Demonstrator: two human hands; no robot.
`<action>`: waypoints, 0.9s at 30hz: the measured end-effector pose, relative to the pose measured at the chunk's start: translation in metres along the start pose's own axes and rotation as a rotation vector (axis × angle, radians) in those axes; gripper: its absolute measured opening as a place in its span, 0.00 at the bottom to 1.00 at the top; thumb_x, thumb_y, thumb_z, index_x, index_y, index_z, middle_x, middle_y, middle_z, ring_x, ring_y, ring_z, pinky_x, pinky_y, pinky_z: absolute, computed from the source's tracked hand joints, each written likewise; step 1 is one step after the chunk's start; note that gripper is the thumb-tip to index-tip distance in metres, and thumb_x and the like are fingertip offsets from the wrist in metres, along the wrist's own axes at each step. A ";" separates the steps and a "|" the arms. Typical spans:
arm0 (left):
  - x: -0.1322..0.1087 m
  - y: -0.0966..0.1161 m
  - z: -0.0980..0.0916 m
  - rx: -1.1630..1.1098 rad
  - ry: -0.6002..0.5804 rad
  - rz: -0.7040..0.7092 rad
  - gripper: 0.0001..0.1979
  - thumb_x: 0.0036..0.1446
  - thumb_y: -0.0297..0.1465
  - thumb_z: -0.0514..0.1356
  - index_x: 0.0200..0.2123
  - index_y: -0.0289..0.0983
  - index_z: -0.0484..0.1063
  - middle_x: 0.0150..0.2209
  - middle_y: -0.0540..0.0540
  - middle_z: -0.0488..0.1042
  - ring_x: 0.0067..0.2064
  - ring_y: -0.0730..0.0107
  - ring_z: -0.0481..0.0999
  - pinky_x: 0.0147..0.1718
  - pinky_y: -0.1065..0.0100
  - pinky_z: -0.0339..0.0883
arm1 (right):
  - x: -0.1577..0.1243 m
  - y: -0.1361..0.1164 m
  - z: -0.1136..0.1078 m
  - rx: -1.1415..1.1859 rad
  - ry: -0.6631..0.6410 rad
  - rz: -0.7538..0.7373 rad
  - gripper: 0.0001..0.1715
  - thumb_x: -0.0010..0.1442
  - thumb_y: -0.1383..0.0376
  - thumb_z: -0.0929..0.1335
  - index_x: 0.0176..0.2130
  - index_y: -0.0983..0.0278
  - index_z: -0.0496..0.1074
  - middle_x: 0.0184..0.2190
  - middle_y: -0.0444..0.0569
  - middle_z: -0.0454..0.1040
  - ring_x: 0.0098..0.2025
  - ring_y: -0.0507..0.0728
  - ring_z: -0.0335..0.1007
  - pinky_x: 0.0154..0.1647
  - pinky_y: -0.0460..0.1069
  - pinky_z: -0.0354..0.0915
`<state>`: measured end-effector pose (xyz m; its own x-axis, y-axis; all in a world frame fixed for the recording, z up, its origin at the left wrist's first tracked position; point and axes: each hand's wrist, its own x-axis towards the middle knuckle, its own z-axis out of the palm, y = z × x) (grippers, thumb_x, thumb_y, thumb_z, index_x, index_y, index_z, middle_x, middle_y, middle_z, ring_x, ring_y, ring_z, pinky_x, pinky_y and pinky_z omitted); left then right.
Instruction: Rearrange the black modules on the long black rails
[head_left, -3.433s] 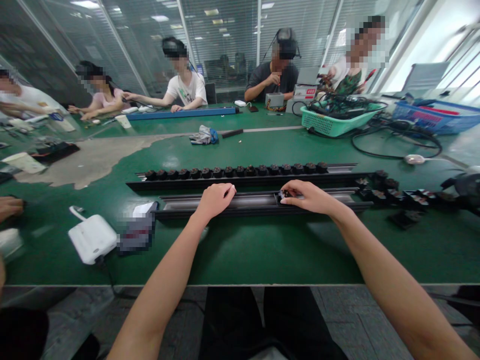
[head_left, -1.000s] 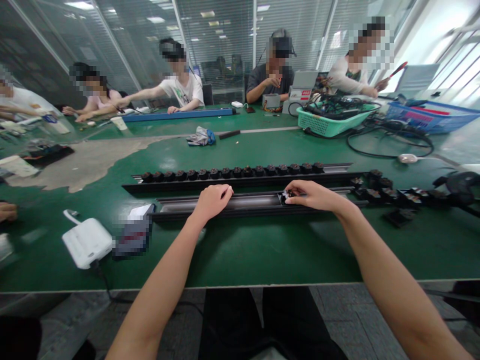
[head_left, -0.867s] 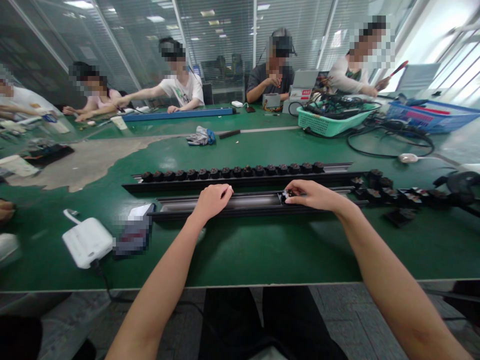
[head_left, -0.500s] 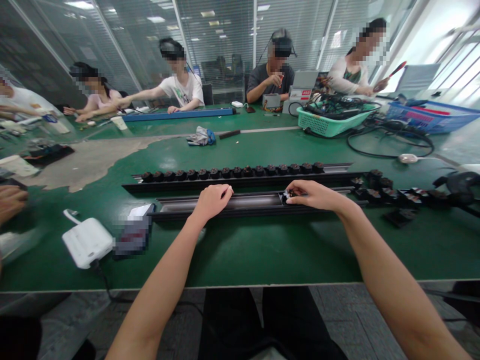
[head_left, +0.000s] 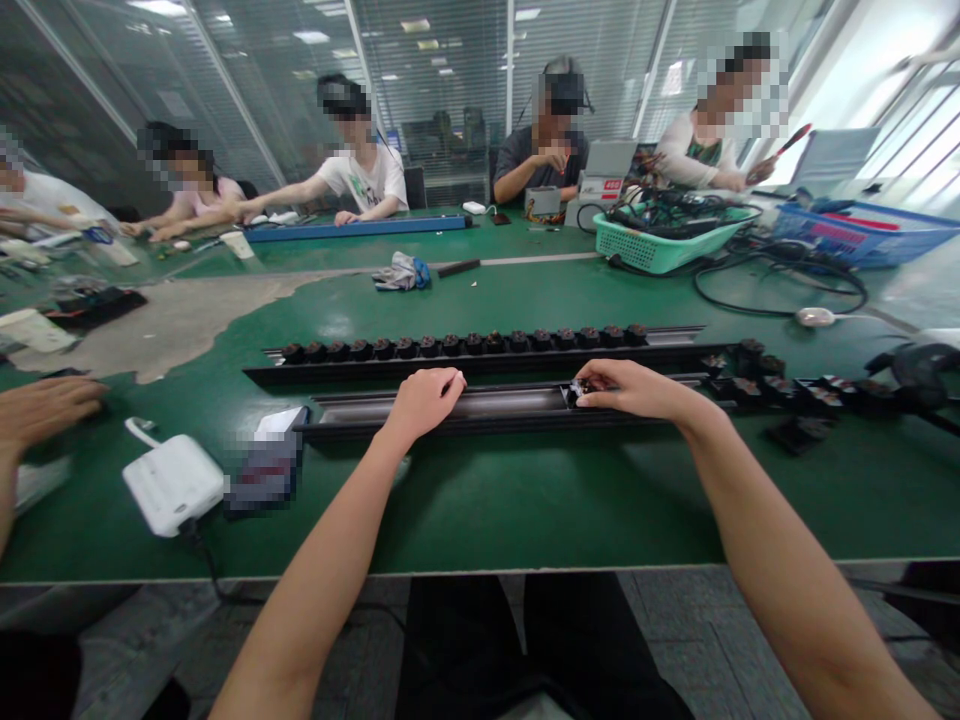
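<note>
A long black metal rail (head_left: 491, 403) with a greyish inner channel lies across the green table in front of me. My left hand (head_left: 424, 402) is closed over its left half, fingers curled around the rail. My right hand (head_left: 619, 388) pinches a small black socket module (head_left: 573, 394) that sits in the channel on the right half; the fingers hide part of it. Just behind lies a second black rail (head_left: 352, 372), fitted with a row of several round black socket modules (head_left: 451, 344).
More loose socket modules (head_left: 772, 388) lie at the right end of the rails. A white adapter (head_left: 174, 484) and a dark pouch (head_left: 267, 470) are at left. Another person's hand (head_left: 52, 405) reaches in there. Gloves (head_left: 403, 271) and a green basket (head_left: 660, 245) stand farther back.
My hands stay almost where they were, with the socket module shifted very slightly right at most. At the left edge, the other person's hand has moved further into view.
</note>
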<state>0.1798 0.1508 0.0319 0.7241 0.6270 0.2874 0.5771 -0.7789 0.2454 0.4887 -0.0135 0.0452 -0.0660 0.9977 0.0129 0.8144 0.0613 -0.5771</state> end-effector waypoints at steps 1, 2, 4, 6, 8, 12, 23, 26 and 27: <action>0.000 0.000 0.000 -0.001 -0.002 0.000 0.19 0.68 0.36 0.47 0.39 0.40 0.78 0.42 0.45 0.82 0.46 0.59 0.80 0.43 0.64 0.68 | 0.000 0.000 0.000 -0.001 0.000 0.002 0.29 0.58 0.45 0.68 0.45 0.66 0.71 0.31 0.46 0.67 0.34 0.56 0.64 0.37 0.51 0.59; 0.000 0.000 0.000 -0.002 -0.003 0.000 0.19 0.68 0.36 0.47 0.39 0.40 0.78 0.42 0.45 0.82 0.46 0.59 0.80 0.43 0.64 0.68 | 0.000 0.000 -0.001 -0.001 0.000 0.004 0.29 0.58 0.45 0.68 0.45 0.66 0.71 0.31 0.46 0.67 0.33 0.56 0.64 0.37 0.51 0.59; 0.000 0.000 0.000 -0.003 -0.004 0.000 0.19 0.68 0.36 0.47 0.39 0.41 0.78 0.42 0.45 0.82 0.46 0.59 0.80 0.43 0.64 0.68 | 0.000 0.000 -0.001 -0.001 0.002 0.005 0.29 0.58 0.44 0.68 0.44 0.66 0.71 0.31 0.46 0.67 0.33 0.56 0.64 0.37 0.52 0.59; 0.000 0.000 -0.001 -0.002 -0.006 -0.001 0.19 0.68 0.37 0.47 0.38 0.41 0.78 0.42 0.45 0.82 0.45 0.59 0.80 0.43 0.64 0.68 | -0.001 0.001 -0.002 0.000 0.005 0.003 0.29 0.58 0.44 0.68 0.44 0.66 0.72 0.31 0.46 0.68 0.33 0.56 0.64 0.37 0.52 0.59; 0.000 0.000 0.000 -0.001 -0.006 -0.004 0.20 0.68 0.37 0.47 0.38 0.41 0.78 0.42 0.44 0.82 0.45 0.59 0.80 0.44 0.64 0.68 | -0.001 0.002 -0.002 0.003 0.012 0.001 0.29 0.57 0.44 0.68 0.44 0.65 0.72 0.31 0.46 0.68 0.33 0.56 0.64 0.37 0.51 0.59; 0.001 0.000 0.000 -0.006 -0.003 0.000 0.20 0.68 0.36 0.47 0.39 0.41 0.79 0.42 0.45 0.82 0.45 0.59 0.80 0.44 0.64 0.69 | -0.002 0.004 -0.002 0.018 0.025 0.010 0.27 0.57 0.45 0.69 0.44 0.64 0.72 0.31 0.46 0.69 0.33 0.55 0.64 0.36 0.51 0.59; 0.000 -0.001 0.000 0.010 -0.003 0.002 0.20 0.68 0.37 0.47 0.38 0.40 0.78 0.41 0.44 0.82 0.44 0.58 0.80 0.42 0.64 0.68 | 0.001 0.004 -0.005 0.004 -0.021 -0.002 0.28 0.56 0.44 0.69 0.42 0.65 0.73 0.30 0.45 0.66 0.32 0.55 0.62 0.35 0.50 0.58; 0.000 -0.001 0.001 0.005 -0.001 -0.006 0.20 0.68 0.37 0.47 0.38 0.41 0.78 0.41 0.44 0.82 0.45 0.58 0.80 0.42 0.64 0.68 | 0.000 0.005 -0.003 -0.019 0.003 -0.029 0.28 0.58 0.44 0.68 0.42 0.65 0.73 0.30 0.45 0.67 0.32 0.55 0.63 0.36 0.50 0.58; 0.001 -0.002 0.001 0.003 -0.002 -0.008 0.20 0.68 0.37 0.47 0.38 0.41 0.78 0.42 0.44 0.82 0.45 0.58 0.80 0.43 0.64 0.68 | -0.001 0.005 -0.002 -0.019 0.023 -0.040 0.28 0.58 0.44 0.68 0.42 0.65 0.73 0.30 0.46 0.68 0.33 0.55 0.63 0.36 0.51 0.59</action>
<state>0.1799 0.1524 0.0306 0.7201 0.6333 0.2836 0.5842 -0.7739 0.2447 0.4941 -0.0140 0.0434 -0.0857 0.9948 0.0551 0.8220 0.1018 -0.5603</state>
